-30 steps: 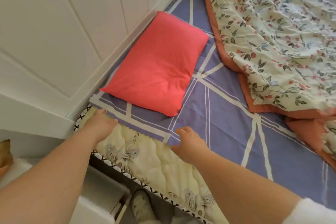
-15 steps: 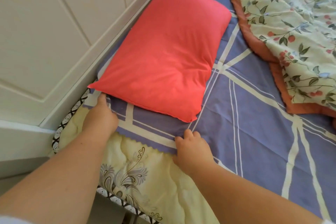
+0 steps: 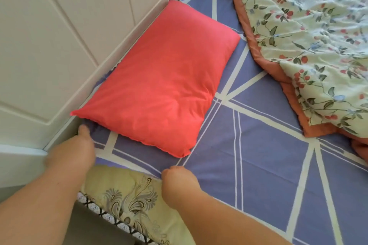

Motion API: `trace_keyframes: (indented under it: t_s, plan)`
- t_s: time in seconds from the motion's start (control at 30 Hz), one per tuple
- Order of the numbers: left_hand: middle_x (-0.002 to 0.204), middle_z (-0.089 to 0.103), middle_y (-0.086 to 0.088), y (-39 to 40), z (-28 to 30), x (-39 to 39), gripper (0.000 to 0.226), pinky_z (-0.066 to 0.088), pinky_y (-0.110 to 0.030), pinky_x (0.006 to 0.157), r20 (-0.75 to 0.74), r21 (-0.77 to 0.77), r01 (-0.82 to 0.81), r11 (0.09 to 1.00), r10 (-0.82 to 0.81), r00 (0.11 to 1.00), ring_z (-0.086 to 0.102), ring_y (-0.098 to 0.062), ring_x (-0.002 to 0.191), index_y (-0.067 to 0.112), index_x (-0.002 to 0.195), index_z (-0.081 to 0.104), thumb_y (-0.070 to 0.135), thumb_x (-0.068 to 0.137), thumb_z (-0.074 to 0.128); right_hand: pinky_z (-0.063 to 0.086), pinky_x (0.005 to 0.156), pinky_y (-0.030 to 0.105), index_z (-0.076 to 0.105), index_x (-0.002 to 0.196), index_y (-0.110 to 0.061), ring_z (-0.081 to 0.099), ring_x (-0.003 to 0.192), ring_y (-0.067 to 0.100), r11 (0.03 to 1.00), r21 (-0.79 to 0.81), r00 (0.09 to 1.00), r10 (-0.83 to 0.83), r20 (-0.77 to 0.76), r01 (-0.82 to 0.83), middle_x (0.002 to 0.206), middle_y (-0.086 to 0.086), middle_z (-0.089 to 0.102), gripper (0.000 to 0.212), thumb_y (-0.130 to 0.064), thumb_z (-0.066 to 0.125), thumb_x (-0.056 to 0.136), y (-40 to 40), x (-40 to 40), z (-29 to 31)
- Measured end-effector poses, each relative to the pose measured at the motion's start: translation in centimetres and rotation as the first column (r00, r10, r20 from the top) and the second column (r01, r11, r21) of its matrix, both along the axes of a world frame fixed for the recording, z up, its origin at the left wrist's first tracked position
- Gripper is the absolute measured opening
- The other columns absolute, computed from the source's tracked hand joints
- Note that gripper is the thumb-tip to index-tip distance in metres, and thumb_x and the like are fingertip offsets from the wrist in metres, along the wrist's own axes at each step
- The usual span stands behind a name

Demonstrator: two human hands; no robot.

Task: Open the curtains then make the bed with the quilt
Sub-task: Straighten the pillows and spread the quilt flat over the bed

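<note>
Both grips sit at the near edge of the bed: the left hand [image 3: 76, 149] lies at the sheet's [image 3: 258, 157] corner beside the white panelled wall [image 3: 49, 45], fingers curled down onto the purple fabric, though motion blur hides whether they pinch it; the right hand [image 3: 178, 180] curls at the sheet's hem just below the pillow [image 3: 159, 85], and from behind the knuckles one cannot tell what, if anything, it holds. Coral-red and plump, the pillow rests on the sheet against the wall, its near corner close to the right hand. Under the hem, a pale yellow mattress pad [image 3: 123, 191] with a grey scroll print shows, edged in black-and-white trim. Well apart from both hands, the quilt [image 3: 310, 42], floral with an orange border, lies rumpled across the far right of the bed.
</note>
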State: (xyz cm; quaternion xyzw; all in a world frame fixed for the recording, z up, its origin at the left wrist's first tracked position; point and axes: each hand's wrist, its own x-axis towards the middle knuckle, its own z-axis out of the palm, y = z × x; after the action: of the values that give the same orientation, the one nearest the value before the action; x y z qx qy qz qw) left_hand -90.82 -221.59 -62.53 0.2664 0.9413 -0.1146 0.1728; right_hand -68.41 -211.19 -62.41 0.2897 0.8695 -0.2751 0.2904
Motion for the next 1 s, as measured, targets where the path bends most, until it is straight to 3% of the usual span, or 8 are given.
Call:
trace_keyframes:
  t_s: [0.07,0.23,0.3,0.4,0.53,0.77,0.9,1.0]
  plan:
    - [0.102,0.063,-0.027,-0.7,0.1,0.0,0.041,0.049,-0.044,0.082,0.082,-0.058,-0.104,0.993,0.108,0.991,0.062,-0.042,0.096,0.002,0.124,0.035,0.008,0.086,0.049,0.043,0.084,0.042,0.056,0.111,-0.008,0.050,0.108,0.038,0.998,-0.063,0.999,-0.028,-0.018,0.027,0.114,0.017,0.055,0.027,-0.020,0.048,0.089,0.1,0.6,0.0]
    - [0.115,0.060,-0.018,2.0,3.3,3.1,0.035,0.047,-0.039,0.083,0.179,-0.082,-0.118,0.990,0.131,0.975,0.059,-0.036,0.104,0.010,0.118,0.040,0.020,0.086,0.050,0.042,0.097,0.043,0.046,0.134,-0.017,0.044,0.122,0.034,0.977,-0.163,0.990,-0.134,0.036,0.139,0.130,0.012,0.049,0.049,-0.034,0.053,0.089,2.2,3.7,2.5]
    - [0.118,0.058,-0.018,5.0,5.4,5.1,0.043,0.046,-0.038,0.082,0.215,-0.017,-0.054,0.998,0.057,0.975,0.057,-0.036,0.106,0.012,0.125,0.036,0.022,0.086,0.051,0.041,0.099,0.043,0.045,0.135,-0.018,0.043,0.125,0.034,0.972,-0.096,0.977,-0.209,0.048,0.213,0.133,0.011,0.046,0.048,-0.033,0.052,0.090,4.3,5.8,4.6]
    - [0.135,0.047,-0.018,10.2,8.5,8.5,0.060,0.041,-0.039,0.096,0.313,0.118,0.116,0.986,-0.148,0.938,0.049,-0.035,0.120,0.015,0.141,0.032,0.029,0.086,0.053,0.040,0.100,0.042,0.041,0.138,-0.021,0.041,0.126,0.033,0.961,0.013,0.956,-0.278,0.093,0.278,0.139,0.009,0.041,0.048,-0.032,0.048,0.092,8.3,9.5,7.5]
    - [0.138,0.040,-0.016,16.0,10.4,13.6,0.060,0.035,-0.037,0.106,0.313,0.217,0.352,0.910,-0.407,0.858,0.043,-0.034,0.125,0.019,0.140,0.038,0.032,0.085,0.056,0.042,0.098,0.043,0.035,0.143,-0.025,0.039,0.127,0.030,0.907,0.173,0.905,-0.406,0.126,0.383,0.144,0.006,0.035,0.050,-0.033,0.044,0.095,15.0,15.1,9.9]
    - [0.159,0.001,-0.002,22.7,3.8,21.2,0.079,0.019,-0.040,0.116,0.381,0.207,0.445,0.871,-0.490,0.784,0.013,-0.028,0.144,0.025,0.149,0.014,0.036,0.085,0.059,0.047,0.091,0.040,0.033,0.143,-0.028,0.044,0.122,0.030,0.848,0.264,0.836,-0.514,0.191,0.461,0.148,0.005,0.022,0.052,-0.028,0.045,0.093,23.2,21.8,6.4]
    - [0.158,-0.016,-0.001,24.9,-0.1,23.4,0.107,0.017,-0.049,0.115,0.396,0.041,0.410,0.911,-0.391,0.831,-0.001,-0.036,0.144,0.040,0.146,-0.013,0.051,0.075,0.067,0.039,0.102,0.048,0.032,0.140,-0.042,0.028,0.132,0.037,0.854,0.310,0.849,-0.489,0.201,0.418,0.153,0.006,0.011,0.051,-0.039,0.047,0.092,27.0,23.3,3.2]
    - [0.154,-0.029,0.000,25.1,-2.6,24.5,0.120,0.021,-0.052,0.112,0.422,-0.082,0.388,0.918,-0.321,0.848,-0.014,-0.040,0.142,0.041,0.143,-0.018,0.049,0.069,0.074,0.034,0.106,0.050,0.026,0.141,-0.046,0.022,0.136,0.040,0.853,0.265,0.830,-0.509,0.230,0.450,0.158,0.003,-0.006,0.055,-0.045,0.047,0.091,29.4,23.9,0.2]
